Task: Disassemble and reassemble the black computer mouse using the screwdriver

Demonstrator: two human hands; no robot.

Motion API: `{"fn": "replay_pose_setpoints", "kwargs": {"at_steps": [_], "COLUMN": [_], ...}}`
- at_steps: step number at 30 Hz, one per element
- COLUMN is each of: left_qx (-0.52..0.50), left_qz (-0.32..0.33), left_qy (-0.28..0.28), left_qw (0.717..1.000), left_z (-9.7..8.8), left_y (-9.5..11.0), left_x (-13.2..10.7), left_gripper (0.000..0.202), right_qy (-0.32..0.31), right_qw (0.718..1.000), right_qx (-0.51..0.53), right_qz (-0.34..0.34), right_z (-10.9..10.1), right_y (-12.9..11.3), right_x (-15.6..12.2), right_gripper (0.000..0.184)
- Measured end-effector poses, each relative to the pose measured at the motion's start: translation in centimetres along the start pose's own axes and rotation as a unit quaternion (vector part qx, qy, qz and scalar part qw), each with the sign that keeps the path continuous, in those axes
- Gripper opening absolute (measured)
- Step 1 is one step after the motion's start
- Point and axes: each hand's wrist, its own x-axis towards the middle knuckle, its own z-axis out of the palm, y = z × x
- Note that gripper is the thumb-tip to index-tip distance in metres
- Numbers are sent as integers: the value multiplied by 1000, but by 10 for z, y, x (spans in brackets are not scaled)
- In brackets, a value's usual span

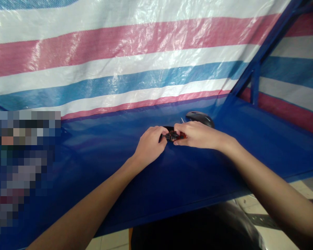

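Note:
Both of my hands meet over the middle of a blue metal table (pixel 172 173). My left hand (pixel 150 146) is curled, its fingertips pinching one end of a small black and red part (pixel 173 135). My right hand (pixel 195 134) is closed on the other end of the same part. A dark rounded piece lies partly hidden under my fingers. A thin metal pin pokes up just above my right hand.
A black computer mouse shell (pixel 200 118) lies just behind my right hand. A striped red, white and blue tarp (pixel 120 52) hangs behind the table. A blue frame post (pixel 255 83) rises at the right. A blurred patch covers the left side.

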Motion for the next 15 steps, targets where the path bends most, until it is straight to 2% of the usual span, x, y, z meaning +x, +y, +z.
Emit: {"fn": "replay_pose_setpoints", "kwargs": {"at_steps": [3,8,15], "left_qx": [4,29,51], "left_qz": [2,-11,-24], "left_qy": [-8,20,-15], "left_qw": [1000,999,998], "left_z": [-2,-5,-5], "left_y": [-2,-7,-19], "left_x": [1,4,8], "left_gripper": [29,30,28], "right_qy": [-11,-16,11], "right_qw": [1000,1000,1000], "right_qx": [2,3,23], "right_qz": [12,4,-15], "right_z": [-2,-3,-4], "right_y": [-1,1,-3], "right_x": [-1,-2,-3], "right_gripper": [18,16,11]}}
